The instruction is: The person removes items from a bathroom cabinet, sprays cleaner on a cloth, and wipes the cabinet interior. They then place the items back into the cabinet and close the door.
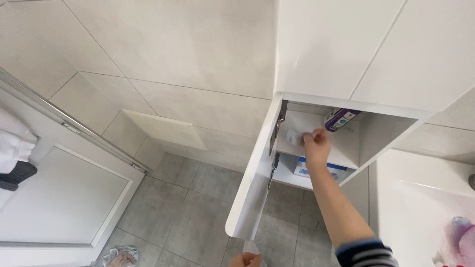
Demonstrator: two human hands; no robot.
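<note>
Right hand [316, 145] touches a crumpled, perhaps plastic white wad [292, 137].

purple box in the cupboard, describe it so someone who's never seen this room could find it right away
Start at the white wall cupboard with its door swung open. On its upper shelf, towards the back, past the reaching right hand, lies the purple box, tipped on its side. The other box, blue and white, sits on the shelf below.

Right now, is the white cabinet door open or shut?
Open. The cabinet door swings out left, showing shelves where the right hand reaches in.
</note>
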